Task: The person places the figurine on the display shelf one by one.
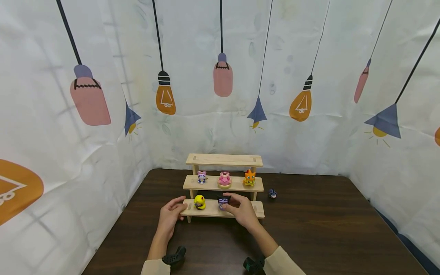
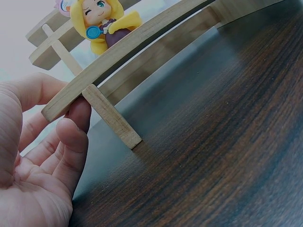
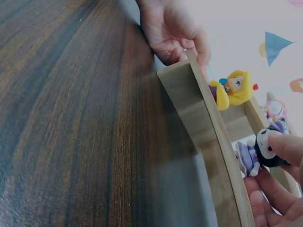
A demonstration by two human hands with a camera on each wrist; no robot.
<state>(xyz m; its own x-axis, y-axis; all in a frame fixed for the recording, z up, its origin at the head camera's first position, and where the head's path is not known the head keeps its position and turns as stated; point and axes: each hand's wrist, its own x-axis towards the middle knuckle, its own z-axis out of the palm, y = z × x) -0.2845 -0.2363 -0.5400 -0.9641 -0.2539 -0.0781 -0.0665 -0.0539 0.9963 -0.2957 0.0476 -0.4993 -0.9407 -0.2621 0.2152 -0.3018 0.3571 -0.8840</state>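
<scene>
A three-tier wooden display shelf (image 1: 225,160) stands on the table. My left hand (image 1: 168,217) grips the left end of its lowest step, with fingers round the board's edge in the left wrist view. My right hand (image 1: 243,211) pinches a black-and-purple figurine (image 3: 266,147) by its head, its base at the middle of the lowest step. Left of it on that step sits a yellow-haired figurine (image 2: 106,23). On the middle step stand a white-and-purple figurine (image 1: 201,177), a pink figurine (image 1: 225,179) and an orange figurine (image 1: 249,178).
A small dark blue figurine (image 1: 272,193) is on the table to the right of the shelf. The dark wooden table (image 1: 319,229) extends to both sides. Behind it hangs a white curtain (image 1: 206,130) printed with lamps.
</scene>
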